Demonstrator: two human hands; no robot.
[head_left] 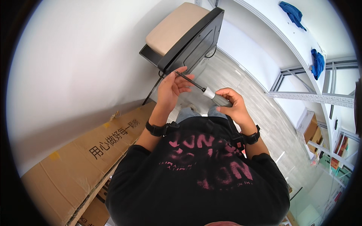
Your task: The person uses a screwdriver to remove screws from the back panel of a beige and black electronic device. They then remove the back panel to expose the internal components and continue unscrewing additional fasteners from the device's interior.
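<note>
A screwdriver with a pale grey-and-white handle and a long dark shaft spans my two hands in front of my waist. My right hand is wrapped round the handle. At the other end, the thumb and forefinger of my left hand close on the shaft's tip, while its remaining fingers are spread. Whether a small part sits at that tip, I cannot tell. Just beyond my left hand stands a tilted beige, rounded, cushion-like piece on a black frame with a dark, flat panel facing me.
A long brown cardboard box lies along the white wall at left. Metal-framed white shelving runs along the right, with blue cloths on it. Grey wood-look floor lies between. A thin black rod leans by the box.
</note>
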